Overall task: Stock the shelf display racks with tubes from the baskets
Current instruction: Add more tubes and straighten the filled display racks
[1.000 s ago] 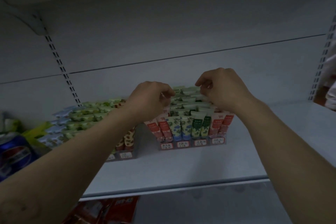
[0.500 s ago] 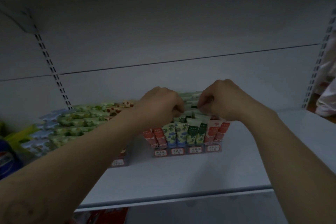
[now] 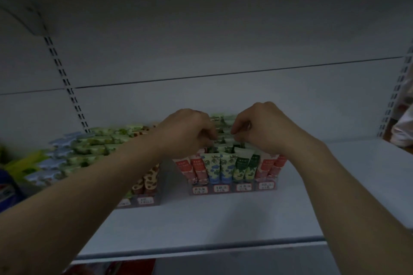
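A clear display rack (image 3: 232,189) with price labels stands on the white shelf (image 3: 212,225), packed with upright tubes (image 3: 225,168) in red, blue-green and dark green. Both my hands hover over its middle rows with fingers curled down. My left hand (image 3: 190,131) dips its fingertips among the tube tops and seems to pinch one. My right hand (image 3: 261,129) pinches the top of a dark green tube (image 3: 242,148) just behind the front row. The hands hide the rows beneath them. No basket is in view.
A second rack (image 3: 143,201) of green, blue and spotted tubes stands to the left. A blue bottle (image 3: 6,187) and a yellow pack (image 3: 24,163) sit at the far left. Slotted uprights (image 3: 67,87) flank the back panel. White clothing (image 3: 404,127) shows at the right edge.
Both hands have come down and closer together, from above the rack into the tube tops. The view has shifted slightly left.
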Available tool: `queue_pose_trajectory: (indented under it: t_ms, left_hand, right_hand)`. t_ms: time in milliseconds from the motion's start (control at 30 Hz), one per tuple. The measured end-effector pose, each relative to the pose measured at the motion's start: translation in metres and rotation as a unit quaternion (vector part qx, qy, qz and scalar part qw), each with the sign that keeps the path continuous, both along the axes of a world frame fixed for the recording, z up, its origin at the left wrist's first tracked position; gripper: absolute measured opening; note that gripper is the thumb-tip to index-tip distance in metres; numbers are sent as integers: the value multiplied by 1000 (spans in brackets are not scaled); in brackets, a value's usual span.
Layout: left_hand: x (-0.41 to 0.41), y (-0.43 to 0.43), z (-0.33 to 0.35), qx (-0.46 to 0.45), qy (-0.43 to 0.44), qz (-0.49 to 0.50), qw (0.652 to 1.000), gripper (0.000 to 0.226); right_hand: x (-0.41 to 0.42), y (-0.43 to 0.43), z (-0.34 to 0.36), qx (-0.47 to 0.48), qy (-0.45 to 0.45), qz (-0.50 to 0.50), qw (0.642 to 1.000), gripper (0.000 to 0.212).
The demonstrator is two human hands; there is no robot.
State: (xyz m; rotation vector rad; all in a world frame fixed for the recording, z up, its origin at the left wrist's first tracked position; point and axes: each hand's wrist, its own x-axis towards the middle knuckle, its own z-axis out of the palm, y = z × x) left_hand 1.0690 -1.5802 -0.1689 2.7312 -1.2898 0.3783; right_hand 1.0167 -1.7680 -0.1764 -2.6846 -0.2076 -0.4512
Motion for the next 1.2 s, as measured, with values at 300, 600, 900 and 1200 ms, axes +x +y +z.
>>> queue_pose_trajectory:
  t_ms: [300, 600, 900, 1200]
  left_hand:
    - [4, 6, -10, 17, -30, -19, 999, 23]
    - [4, 6, -22, -64, -11, -16, 998, 26]
    - [11, 18, -14, -148, 78, 18, 986, 21]
    - [7, 6, -5, -51, -20, -10, 998, 19]
  right_hand:
    - [-2, 6, 0, -40, 32, 34, 998, 13]
    - [-8, 2, 2, -71, 77, 58, 993, 26]
    - [-10, -15, 11, -34, 41, 22, 998, 14]
    - [4, -16, 12, -34, -10, -11, 999, 14]
